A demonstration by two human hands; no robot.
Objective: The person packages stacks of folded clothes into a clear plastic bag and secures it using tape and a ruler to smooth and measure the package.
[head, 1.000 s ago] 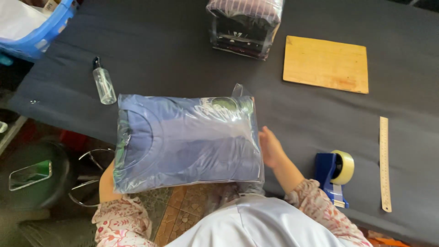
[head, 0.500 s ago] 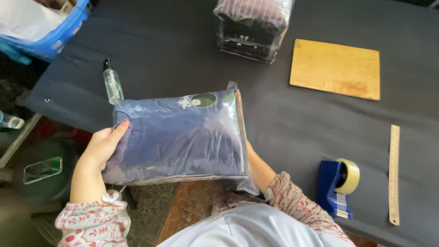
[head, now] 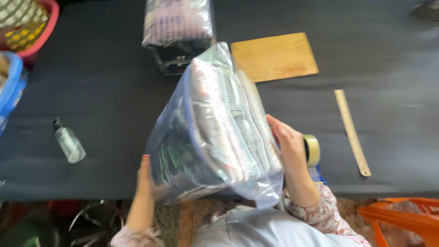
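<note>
Nearest the body, the left hand (head: 145,179) and right hand (head: 288,142) clasp a clear plastic bag of folded clothes (head: 215,128) between them (tilted on edge) above the black table (head: 109,91). Farther off lie a wooden board (head: 273,56) and a wrapped bundle (head: 177,28).

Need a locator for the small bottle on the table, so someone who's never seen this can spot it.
Start at the black table and go to its left part, near the front edge. The small clear pump bottle lies there on its side, apart from everything else, left of the bagged stack of folded clothes held up by both hands. It is the only bottle, transparent with a dark pump top.
</note>
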